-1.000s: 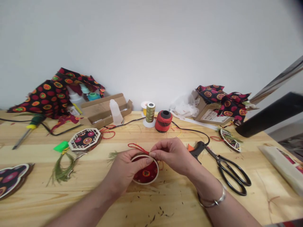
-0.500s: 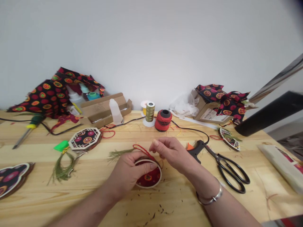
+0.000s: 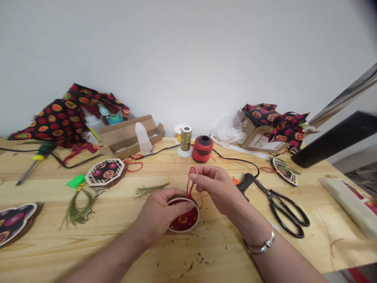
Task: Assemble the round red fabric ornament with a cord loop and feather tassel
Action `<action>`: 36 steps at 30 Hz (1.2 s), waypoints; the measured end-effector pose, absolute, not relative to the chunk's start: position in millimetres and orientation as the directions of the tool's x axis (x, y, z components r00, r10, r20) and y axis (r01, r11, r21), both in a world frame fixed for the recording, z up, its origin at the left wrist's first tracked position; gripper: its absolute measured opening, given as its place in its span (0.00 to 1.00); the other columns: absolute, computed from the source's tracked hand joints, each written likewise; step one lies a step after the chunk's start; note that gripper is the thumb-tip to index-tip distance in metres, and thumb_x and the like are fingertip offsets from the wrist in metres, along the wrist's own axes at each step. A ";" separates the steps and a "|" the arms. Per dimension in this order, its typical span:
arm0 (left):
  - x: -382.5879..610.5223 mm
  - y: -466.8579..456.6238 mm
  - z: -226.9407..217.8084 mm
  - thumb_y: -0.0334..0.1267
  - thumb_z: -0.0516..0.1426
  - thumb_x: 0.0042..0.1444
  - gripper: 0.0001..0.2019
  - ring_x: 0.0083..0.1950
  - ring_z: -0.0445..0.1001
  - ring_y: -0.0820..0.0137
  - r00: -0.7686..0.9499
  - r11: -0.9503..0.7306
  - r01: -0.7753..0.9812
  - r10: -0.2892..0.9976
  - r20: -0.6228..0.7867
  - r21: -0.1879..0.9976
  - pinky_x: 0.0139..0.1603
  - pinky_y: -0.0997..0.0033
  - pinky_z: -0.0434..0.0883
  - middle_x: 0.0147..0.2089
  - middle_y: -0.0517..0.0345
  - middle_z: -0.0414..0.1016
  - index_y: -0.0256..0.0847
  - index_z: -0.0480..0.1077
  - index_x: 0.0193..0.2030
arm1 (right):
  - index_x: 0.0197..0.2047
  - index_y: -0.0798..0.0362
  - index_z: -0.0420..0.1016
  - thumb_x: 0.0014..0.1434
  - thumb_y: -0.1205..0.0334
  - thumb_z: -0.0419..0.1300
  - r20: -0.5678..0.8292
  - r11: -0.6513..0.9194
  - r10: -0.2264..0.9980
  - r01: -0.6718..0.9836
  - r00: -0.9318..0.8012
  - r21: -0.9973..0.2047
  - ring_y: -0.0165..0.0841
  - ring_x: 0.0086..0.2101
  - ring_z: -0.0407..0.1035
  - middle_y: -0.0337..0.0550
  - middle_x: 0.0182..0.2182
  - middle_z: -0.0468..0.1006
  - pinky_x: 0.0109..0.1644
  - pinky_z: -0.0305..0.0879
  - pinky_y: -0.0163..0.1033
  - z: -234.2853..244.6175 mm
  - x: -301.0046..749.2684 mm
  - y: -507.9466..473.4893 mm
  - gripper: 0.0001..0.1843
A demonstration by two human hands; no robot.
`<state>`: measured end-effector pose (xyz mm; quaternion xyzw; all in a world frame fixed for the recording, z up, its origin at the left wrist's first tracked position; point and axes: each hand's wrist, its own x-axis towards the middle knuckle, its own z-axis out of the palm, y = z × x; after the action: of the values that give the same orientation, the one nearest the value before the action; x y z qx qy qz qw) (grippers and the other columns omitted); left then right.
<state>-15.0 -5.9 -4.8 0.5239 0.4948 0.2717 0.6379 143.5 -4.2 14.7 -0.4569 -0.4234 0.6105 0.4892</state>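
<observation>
My left hand [image 3: 160, 214] grips a round ornament [image 3: 184, 221], a dark red patterned fabric face inside a pale wooden rim, its thumb lying across the front. From the ornament's top edge rises a red cord loop [image 3: 188, 182]. The fingertips of my right hand [image 3: 210, 184] are closed on the upper end of that loop. Behind the left hand lies an olive green tassel [image 3: 151, 190] with a yellow tie. A black glue gun [image 3: 245, 185] with an orange part rests beyond the right wrist, and black-handled scissors [image 3: 285, 210] lie to its right.
A red thread spool [image 3: 202, 149] and an olive thread cone [image 3: 185, 139] stand near the wall. An octagonal ornament [image 3: 106, 173], a screwdriver [image 3: 33, 165] and a cardboard box [image 3: 126, 139] are on the left. Patterned fabric [image 3: 288, 127] and a black tube [image 3: 332, 139] are on the right.
My right fingers have taken hold of the red cord loop, which leaned left before and now stands up from the ornament. My left hand keeps its grip in nearly the same place.
</observation>
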 end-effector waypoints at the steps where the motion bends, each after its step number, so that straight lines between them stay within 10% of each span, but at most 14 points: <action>1: -16.0 -4.8 -5.1 0.38 0.65 0.40 0.07 0.28 0.72 0.71 0.347 0.327 0.149 0.866 -0.359 0.933 0.31 0.75 0.69 0.26 0.61 0.78 0.39 0.77 0.28 | 0.25 0.57 0.71 0.46 0.59 0.65 -0.154 -0.170 0.984 -0.245 -0.086 -0.954 0.21 0.21 0.55 0.33 0.20 0.66 0.25 0.49 0.31 14.1 145.3 -3.4 0.11; 9: -19.6 -3.0 -10.2 0.38 0.66 0.41 0.07 0.28 0.72 0.73 0.331 0.371 0.031 0.873 -0.360 0.928 0.32 0.76 0.68 0.28 0.61 0.79 0.40 0.77 0.29 | 0.26 0.58 0.71 0.48 0.57 0.64 -0.218 -0.287 0.957 -0.498 -0.193 -0.819 0.21 0.17 0.63 0.46 0.31 0.77 0.17 0.40 0.29 7.8 149.8 0.4 0.12; 15: -19.0 -2.2 -12.2 0.38 0.66 0.41 0.08 0.28 0.72 0.74 0.351 0.372 0.042 0.864 -0.362 0.927 0.31 0.76 0.68 0.27 0.62 0.79 0.40 0.78 0.31 | 0.27 0.56 0.67 0.47 0.59 0.66 -0.192 -0.273 0.959 -0.516 -0.206 -0.812 0.20 0.15 0.59 0.36 0.20 0.72 0.17 0.43 0.27 6.4 147.2 -0.5 0.13; 26: -18.8 -2.8 -8.8 0.38 0.66 0.41 0.10 0.29 0.73 0.72 0.371 0.376 0.044 0.854 -0.365 0.925 0.33 0.75 0.69 0.29 0.61 0.79 0.40 0.78 0.32 | 0.35 0.54 0.78 0.50 0.60 0.64 -0.003 0.024 0.936 0.071 -0.352 -0.997 0.27 0.28 0.64 0.38 0.27 0.72 0.33 0.61 0.35 6.8 157.6 -0.2 0.09; 36: -16.8 -4.0 -6.8 0.37 0.66 0.38 0.09 0.25 0.71 0.73 0.331 0.411 0.058 0.852 -0.405 0.910 0.29 0.75 0.67 0.24 0.62 0.77 0.38 0.77 0.29 | 0.30 0.54 0.79 0.50 0.61 0.65 0.012 0.024 0.922 0.026 -0.387 -0.999 0.28 0.29 0.68 0.39 0.28 0.77 0.36 0.65 0.35 5.8 160.6 1.2 0.06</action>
<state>-16.8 -4.0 -6.8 0.4566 0.4981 0.2937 0.6762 160.6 1.2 5.8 -0.3943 -0.6011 0.5765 0.3885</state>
